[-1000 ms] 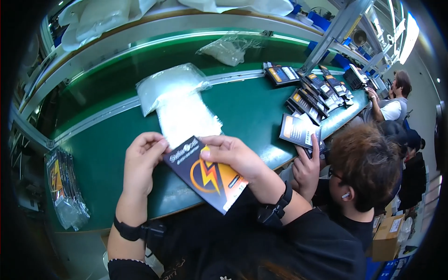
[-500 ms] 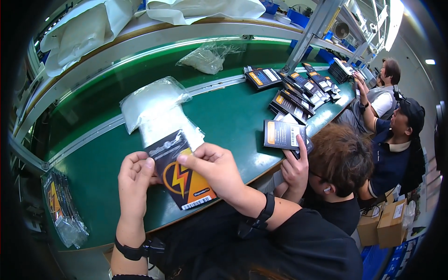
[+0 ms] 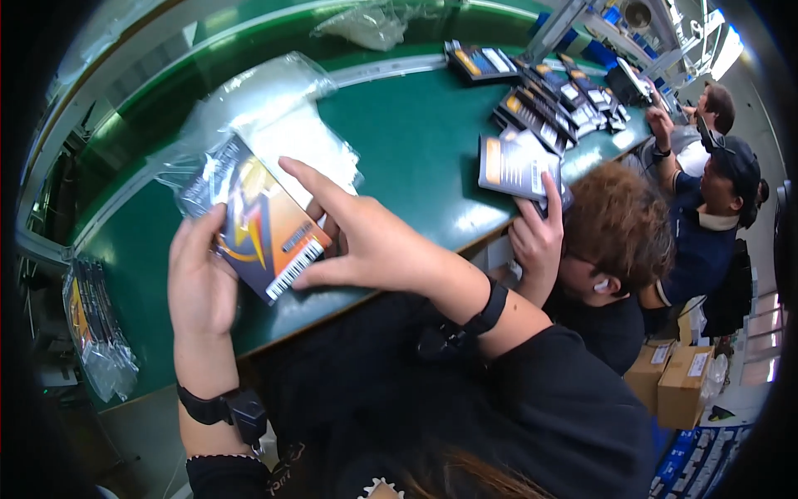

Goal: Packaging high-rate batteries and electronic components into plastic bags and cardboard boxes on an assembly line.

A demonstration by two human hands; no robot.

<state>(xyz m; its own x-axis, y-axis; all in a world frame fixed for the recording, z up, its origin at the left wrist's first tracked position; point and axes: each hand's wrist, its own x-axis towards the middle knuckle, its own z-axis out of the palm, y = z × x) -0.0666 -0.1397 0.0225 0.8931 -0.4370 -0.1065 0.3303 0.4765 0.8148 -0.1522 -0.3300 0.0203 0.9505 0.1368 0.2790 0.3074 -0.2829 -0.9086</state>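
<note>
My left hand [image 3: 202, 279] is closed on a flat black-and-orange box [image 3: 259, 220] with a yellow lightning bolt and a barcode strip. Its thumb lies on the box's face; the other fingers are hidden beneath. My right hand [image 3: 357, 237] is spread at the box's right edge, index finger stretched out and thumb by the barcode corner. Whether it presses on the box I cannot tell. Clear plastic film [image 3: 179, 170] lies around the box's upper left end; how far it covers the box is unclear. Just behind lies a stack of clear bags [image 3: 287, 91] with white sheets.
Several bagged boxes [image 3: 100, 324] stand at the left table edge. Dark boxes [image 3: 540, 112] are heaped at the far right. A nearby person's hand [image 3: 536, 237] holds another box [image 3: 515, 166]. A crumpled clear bag [image 3: 366, 25] lies on the back ledge; cartons [image 3: 683, 378] stand lower right.
My view has dipped and shifted. The box has turned, its upper end leaning left by the clear film. My right hand has opened from its pinch and moved to the box's right edge.
</note>
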